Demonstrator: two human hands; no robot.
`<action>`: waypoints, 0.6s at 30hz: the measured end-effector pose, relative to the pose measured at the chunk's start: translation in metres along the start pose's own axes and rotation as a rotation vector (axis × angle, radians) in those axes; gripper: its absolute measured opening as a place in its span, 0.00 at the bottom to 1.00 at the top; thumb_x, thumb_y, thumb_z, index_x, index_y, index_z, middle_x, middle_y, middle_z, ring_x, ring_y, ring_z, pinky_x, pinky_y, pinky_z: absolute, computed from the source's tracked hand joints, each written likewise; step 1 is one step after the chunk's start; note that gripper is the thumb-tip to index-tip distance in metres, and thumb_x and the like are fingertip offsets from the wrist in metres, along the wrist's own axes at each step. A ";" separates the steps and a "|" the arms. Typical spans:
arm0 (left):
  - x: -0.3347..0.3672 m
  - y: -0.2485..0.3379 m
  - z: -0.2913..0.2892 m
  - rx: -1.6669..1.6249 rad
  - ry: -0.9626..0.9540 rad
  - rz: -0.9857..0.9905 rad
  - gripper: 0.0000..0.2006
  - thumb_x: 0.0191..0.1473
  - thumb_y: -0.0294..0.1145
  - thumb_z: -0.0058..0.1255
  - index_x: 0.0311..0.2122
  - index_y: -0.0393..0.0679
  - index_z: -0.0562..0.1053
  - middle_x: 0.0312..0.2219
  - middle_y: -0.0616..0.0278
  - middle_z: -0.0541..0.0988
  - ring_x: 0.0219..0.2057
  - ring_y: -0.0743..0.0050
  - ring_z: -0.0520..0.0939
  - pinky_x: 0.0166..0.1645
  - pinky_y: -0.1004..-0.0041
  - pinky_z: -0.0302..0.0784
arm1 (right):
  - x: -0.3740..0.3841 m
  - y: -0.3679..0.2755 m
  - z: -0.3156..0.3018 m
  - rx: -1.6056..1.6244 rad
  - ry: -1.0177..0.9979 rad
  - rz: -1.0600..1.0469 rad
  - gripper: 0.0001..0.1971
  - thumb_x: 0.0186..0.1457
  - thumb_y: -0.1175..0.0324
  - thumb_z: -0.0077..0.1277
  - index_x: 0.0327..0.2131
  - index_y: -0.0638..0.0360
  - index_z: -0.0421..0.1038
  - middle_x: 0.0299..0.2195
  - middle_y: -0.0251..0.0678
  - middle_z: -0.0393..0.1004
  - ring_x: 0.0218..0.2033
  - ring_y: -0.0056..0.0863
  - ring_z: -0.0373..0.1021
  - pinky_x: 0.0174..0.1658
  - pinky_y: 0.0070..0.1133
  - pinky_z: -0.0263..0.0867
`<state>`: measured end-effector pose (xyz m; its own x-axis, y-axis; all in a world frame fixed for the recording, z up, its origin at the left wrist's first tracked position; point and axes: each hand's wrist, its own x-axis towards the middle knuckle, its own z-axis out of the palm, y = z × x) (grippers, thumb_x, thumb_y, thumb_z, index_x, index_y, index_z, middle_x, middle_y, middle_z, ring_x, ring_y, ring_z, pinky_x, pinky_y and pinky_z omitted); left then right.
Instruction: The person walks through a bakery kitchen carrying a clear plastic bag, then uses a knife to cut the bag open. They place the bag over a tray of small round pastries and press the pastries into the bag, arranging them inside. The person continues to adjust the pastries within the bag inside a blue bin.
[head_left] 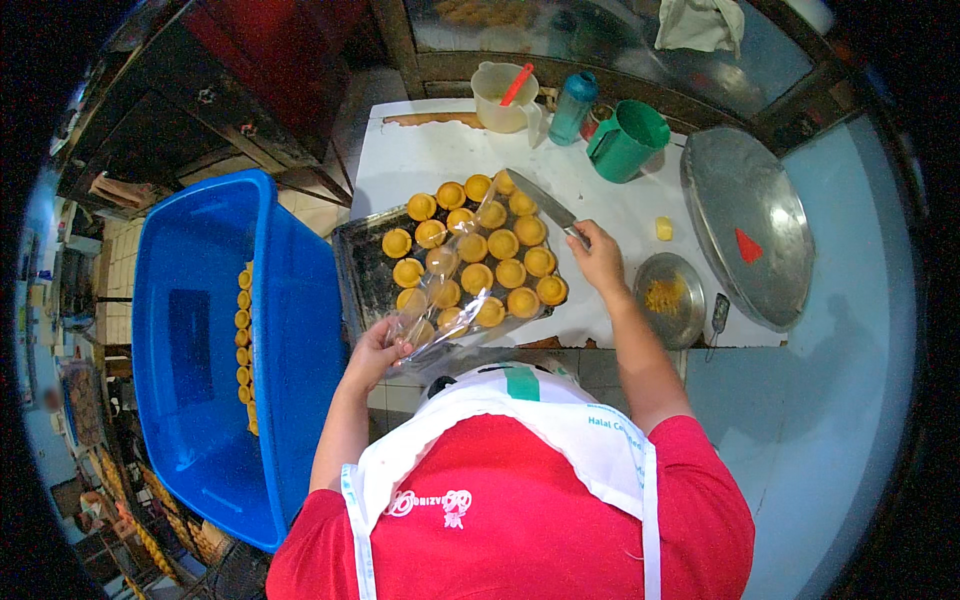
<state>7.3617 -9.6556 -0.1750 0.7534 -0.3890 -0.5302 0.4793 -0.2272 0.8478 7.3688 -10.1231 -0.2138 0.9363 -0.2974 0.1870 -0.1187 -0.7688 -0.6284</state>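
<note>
My right hand (599,258) grips the handle of a knife (543,204), its blade pointing up and left over the far right of the pastries. My left hand (374,352) is closed on the edge of a clear plastic sheet (425,318) at the tray's near left corner. The sheet stretches diagonally over part of the tray toward the knife's tip; whether the two touch I cannot tell. Beneath lie several rows of round golden pastries (476,278), each with a raised rim, on a dark baking tray (362,262).
A deep blue tub (310,310) holding a row of similar pastries stands left. Behind the tray are a pale jug (492,112) with a red-handled utensil, a blue bottle (571,110) and a green jug (630,145). Rightward are a metal bowl (690,318) of yellow crumbs and a large metal pan (745,190).
</note>
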 end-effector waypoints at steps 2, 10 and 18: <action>-0.006 0.006 -0.003 -0.031 -0.028 0.017 0.26 0.50 0.24 0.63 0.55 0.48 0.73 0.31 0.77 0.77 0.28 0.89 0.72 0.31 0.83 0.68 | 0.003 0.005 -0.008 -0.032 -0.011 -0.012 0.16 0.55 0.60 0.59 0.43 0.58 0.72 0.37 0.44 0.79 0.39 0.44 0.76 0.40 0.33 0.70; -0.046 0.032 -0.046 0.039 -0.014 -0.004 0.30 0.48 0.23 0.63 0.58 0.47 0.71 0.29 0.78 0.74 0.28 0.88 0.72 0.31 0.84 0.66 | -0.001 0.084 -0.020 0.056 0.247 0.215 0.16 0.59 0.55 0.55 0.42 0.58 0.73 0.34 0.36 0.80 0.29 0.29 0.74 0.33 0.27 0.70; -0.057 0.099 -0.010 0.032 -0.286 0.126 0.36 0.46 0.29 0.67 0.63 0.47 0.67 0.29 0.75 0.74 0.26 0.88 0.71 0.28 0.82 0.67 | 0.020 -0.024 -0.017 0.871 -0.395 0.412 0.36 0.59 0.40 0.49 0.58 0.62 0.66 0.51 0.36 0.75 0.14 0.13 0.57 0.16 0.15 0.55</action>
<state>7.3703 -9.6469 -0.0607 0.6463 -0.6503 -0.3993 0.3724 -0.1880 0.9088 7.3850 -10.1198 -0.1820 0.9375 -0.1174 -0.3277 -0.3211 0.0718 -0.9443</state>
